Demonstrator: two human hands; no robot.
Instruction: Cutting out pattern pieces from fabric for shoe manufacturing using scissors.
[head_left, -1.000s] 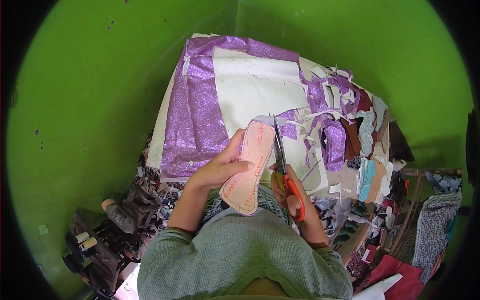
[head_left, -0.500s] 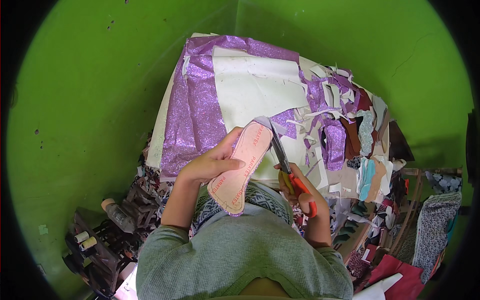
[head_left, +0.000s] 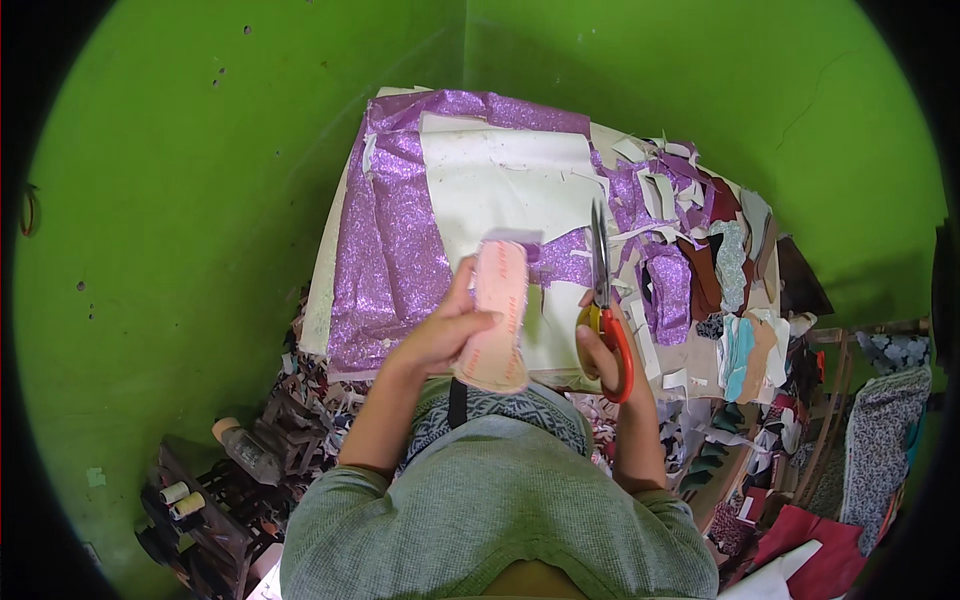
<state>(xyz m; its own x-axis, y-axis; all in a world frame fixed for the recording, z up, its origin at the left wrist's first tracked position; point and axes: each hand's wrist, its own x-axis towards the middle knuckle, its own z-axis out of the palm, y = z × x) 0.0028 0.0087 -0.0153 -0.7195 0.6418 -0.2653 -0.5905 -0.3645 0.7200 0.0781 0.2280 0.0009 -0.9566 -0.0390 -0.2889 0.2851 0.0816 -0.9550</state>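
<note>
My left hand grips a pale pink shoe insole with red printing, thumb on its face, holding it in front of my waist. The insole's far end points away from me, and its edge looks fuzzy. In my right hand is a pair of scissors with red and yellow handles. Their blades point away from me, nearly closed, to the right of the insole and apart from it. Just beyond the insole, glittery purple sheet material lies with its white backing partly turned up.
Purple and white offcuts pile up on the right of the work surface, near a glittery purple cut piece and turquoise pieces. A bottle and thread spools are at lower left. Green walls stand close behind.
The scissors have moved off the insole's edge to the right, and their blades have swung more upright. The insole has turned and tilted in my left hand, its near end shifting right.
</note>
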